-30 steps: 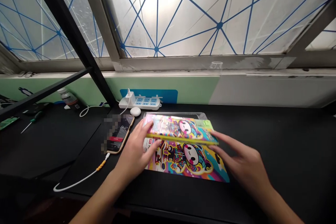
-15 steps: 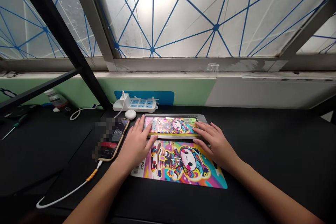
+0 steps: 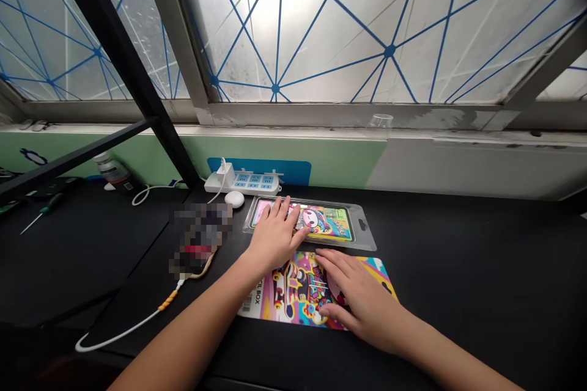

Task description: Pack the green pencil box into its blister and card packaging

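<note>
A colourful pencil box (image 3: 337, 224) with a cartoon character lies inside a clear plastic blister tray (image 3: 365, 233) on the black table. My left hand (image 3: 274, 235) rests over the left part of the box with its fingers spread, covering some of the print. Just in front of the tray is a bright printed card (image 3: 293, 299) with the same character and the words "...CIL BOX" at its left end. My right hand (image 3: 355, 296) lies on the card's right half, fingers extended and thumb apart, hiding the character's face. Neither hand grips anything.
Left of the card, a partly blurred phone (image 3: 206, 238) is plugged into a white cable (image 3: 123, 336). Behind it are a small white round object (image 3: 235, 198) and a power strip (image 3: 254, 182). A screwdriver (image 3: 43, 212) and a bottle (image 3: 112, 171) lie further left.
My right hand has left the tray's right end and come down onto the card. My left hand has slid further over the box. The tray now sits more tilted, its right end nearer me.
</note>
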Motion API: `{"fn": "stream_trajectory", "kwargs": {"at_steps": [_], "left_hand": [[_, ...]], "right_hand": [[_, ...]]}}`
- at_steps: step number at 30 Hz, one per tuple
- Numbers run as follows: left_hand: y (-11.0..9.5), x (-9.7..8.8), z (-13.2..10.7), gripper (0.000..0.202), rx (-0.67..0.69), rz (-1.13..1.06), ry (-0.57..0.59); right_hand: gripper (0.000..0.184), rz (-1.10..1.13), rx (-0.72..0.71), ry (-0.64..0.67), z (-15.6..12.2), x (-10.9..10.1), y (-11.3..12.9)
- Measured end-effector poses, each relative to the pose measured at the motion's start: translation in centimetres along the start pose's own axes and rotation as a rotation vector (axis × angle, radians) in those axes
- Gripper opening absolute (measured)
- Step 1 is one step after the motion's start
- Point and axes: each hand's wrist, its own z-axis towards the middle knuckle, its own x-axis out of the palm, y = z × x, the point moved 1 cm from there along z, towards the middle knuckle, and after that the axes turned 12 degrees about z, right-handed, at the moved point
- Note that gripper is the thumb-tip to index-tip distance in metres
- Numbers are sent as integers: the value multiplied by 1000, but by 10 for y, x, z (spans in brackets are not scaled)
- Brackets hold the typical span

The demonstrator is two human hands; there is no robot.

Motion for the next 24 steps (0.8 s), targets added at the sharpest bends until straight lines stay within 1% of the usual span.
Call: {"fn": "stream_trajectory", "kwargs": {"at_steps": [3,4,5,7,9,11,12,14,16,17,19,21,22,24], "left_hand": [[12,2,-5,64,-8,1,-6],[14,2,-6,64,-13,-2,-4],[16,2,-7,64,-20,-4,0],[19,2,-8,65,-34,-6,7],[19,2,-7,65,-39,-10,5],[20,2,-6,62,-36,-23,1],[21,2,-5,60,-30,-35,1],[21,1,-5,55,-22,-62,8],[20,-1,-5,47,-27,-80,12],[19,-2,-6,45,-30,-80,10],[17,-2,-7,40,-35,-63,2],[15,-2,-7,36,-31,-47,3],[14,-2,-8,36,-31,-44,6],[13,0,-8,39,-32,-37,18]], "right_hand": [[34,-24,79,-88,1,-4,-3],[27,-47,108,-105,2,-3,-3],[23,-72,133,-116,2,-2,-2],[23,-107,154,-128,2,1,0],[24,-87,159,-150,0,0,3],[27,-28,177,-187,-4,-8,3],[29,5,204,-212,-5,-15,-1],[34,65,303,-270,-9,-38,-16],[40,136,445,-292,-13,-66,-43],[43,181,504,-249,-16,-79,-59],[49,335,604,-87,-20,-100,-92],[50,383,655,2,-24,-112,-117],[49,382,660,11,-25,-114,-124],[46,331,632,-54,-22,-112,-127]]}}
